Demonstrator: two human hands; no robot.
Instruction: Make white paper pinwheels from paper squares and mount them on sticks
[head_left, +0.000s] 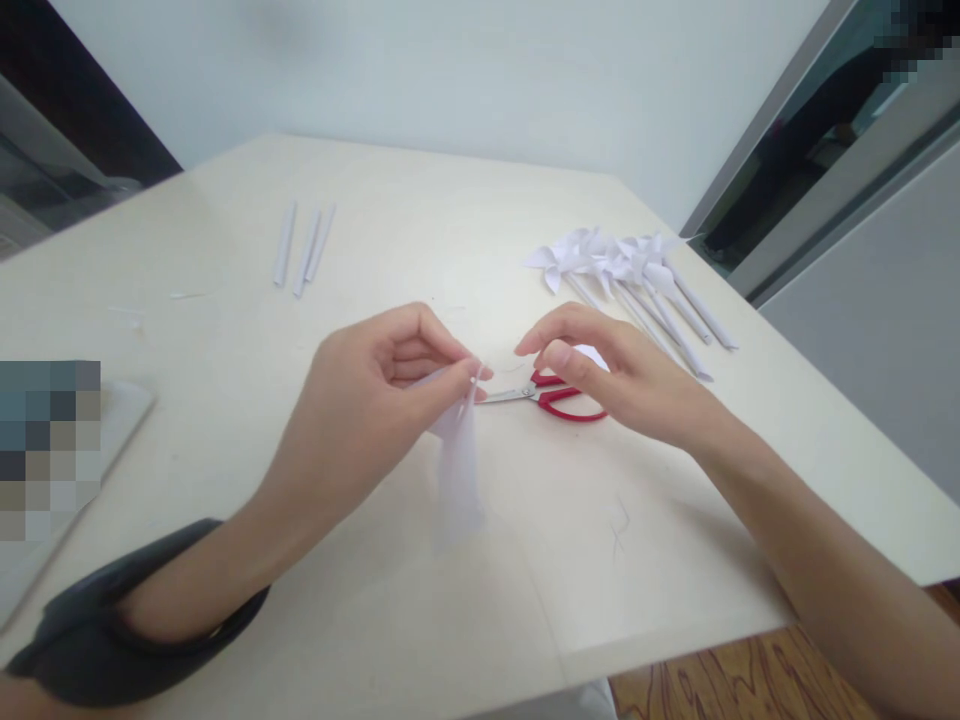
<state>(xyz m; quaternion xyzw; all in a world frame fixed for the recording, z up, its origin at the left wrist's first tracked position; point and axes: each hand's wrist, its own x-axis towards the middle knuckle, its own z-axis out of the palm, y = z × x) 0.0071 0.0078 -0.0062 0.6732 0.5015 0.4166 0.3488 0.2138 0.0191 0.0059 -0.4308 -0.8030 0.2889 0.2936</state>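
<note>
Paper piece point(459, 462), white and blurred, hangs from the left hand point(375, 400) over the middle of the table point(225, 330), a bit toward the near edge.

Table: pale, big, fills most of the view. Far edge runs along the white wall; right edge slants down to a near right corner, w/ wood floor point(735, 675) showing past it. Most open surface is in the middle-far stretch and the near strip betw. the two forearms. Near left edge is taken by a flat board point(124, 415), partly pixelated.

Paper pinwheels point(622, 275), a bunch w/ rolled stems, lie close to the right edge, heads toward the far side, stems pointing at the near right corner. Three rolled paper sticks point(304, 245) lie side by side at far left of centre, well apart from everything else.

Left hand: fingers curled, thumb and fingertips pinched shut on the top of the paper piece; dark band point(112, 620) on that wrist, near the near edge.

Right hand point(607, 375): half open, fingers bent and loose, thumb forward, grips nothing. It hovers right over the red-handled scissors point(559, 397), covering part of the handles; can't tell if it touches them. Scissors lie flat, closed blades pointing at the left hand's fingertips, tip just beside the paper.
</note>
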